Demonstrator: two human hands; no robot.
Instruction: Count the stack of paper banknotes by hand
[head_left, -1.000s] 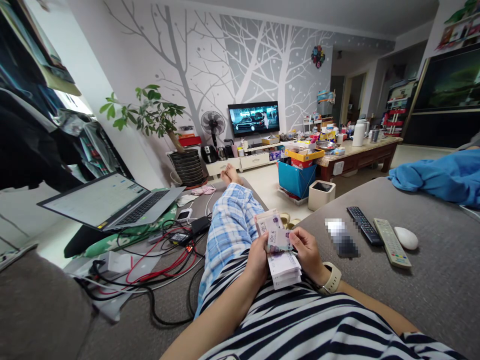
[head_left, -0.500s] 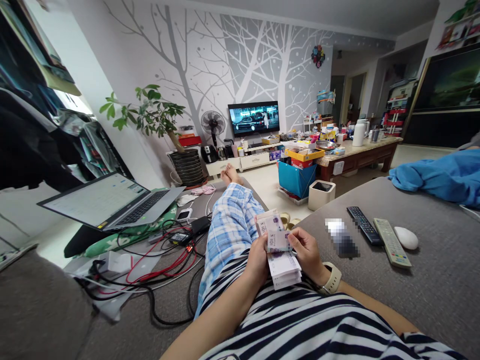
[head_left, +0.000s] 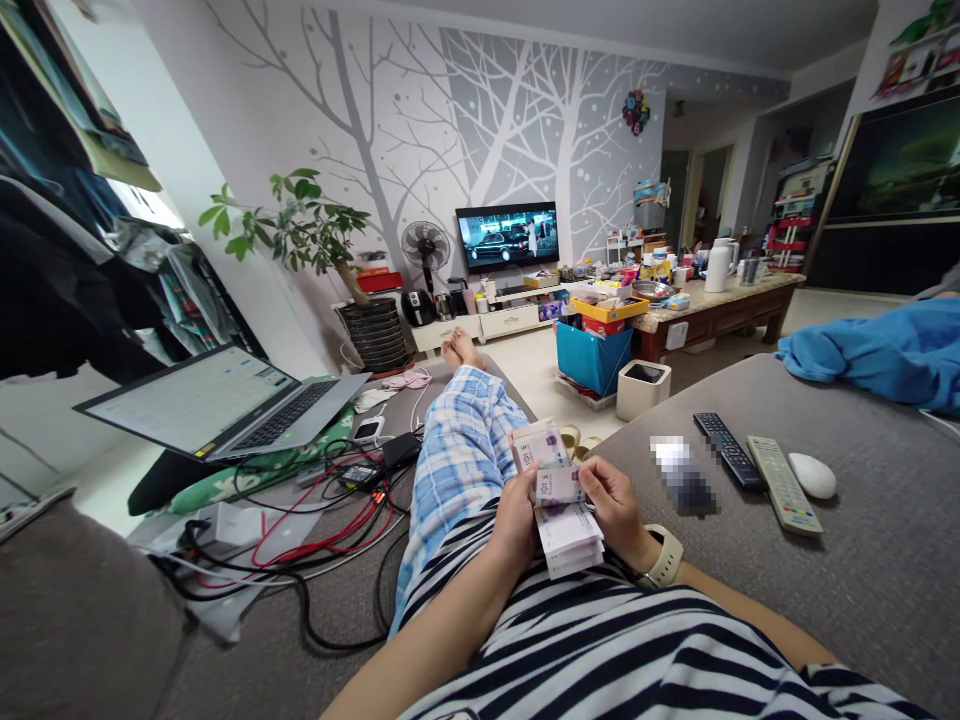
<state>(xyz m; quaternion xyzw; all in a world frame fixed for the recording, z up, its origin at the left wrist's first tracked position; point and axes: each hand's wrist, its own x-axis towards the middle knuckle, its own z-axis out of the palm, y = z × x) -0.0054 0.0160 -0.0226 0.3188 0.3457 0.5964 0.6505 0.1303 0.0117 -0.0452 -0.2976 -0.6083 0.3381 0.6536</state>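
I lie on a grey sofa (head_left: 862,560) with a thick stack of banknotes (head_left: 564,515) held over my lap. My left hand (head_left: 516,523) grips the stack from its left side, thumb across the top. My right hand (head_left: 619,510), with a pale watch on the wrist, pinches the top note (head_left: 559,485) at its right edge and folds it toward me. The far end of the stack (head_left: 536,445) fans upward against my plaid trouser leg (head_left: 461,450).
Two remote controls (head_left: 727,450) (head_left: 784,485) and a white mouse (head_left: 812,476) lie on the sofa at right, near a blue blanket (head_left: 885,350). An open laptop (head_left: 225,400) and tangled cables (head_left: 315,520) sit left. A cluttered coffee table (head_left: 720,300) and TV (head_left: 508,237) stand ahead.
My right hand has drawn the top note down off the fanned end toward my body. My left hand and the stack stay in place.
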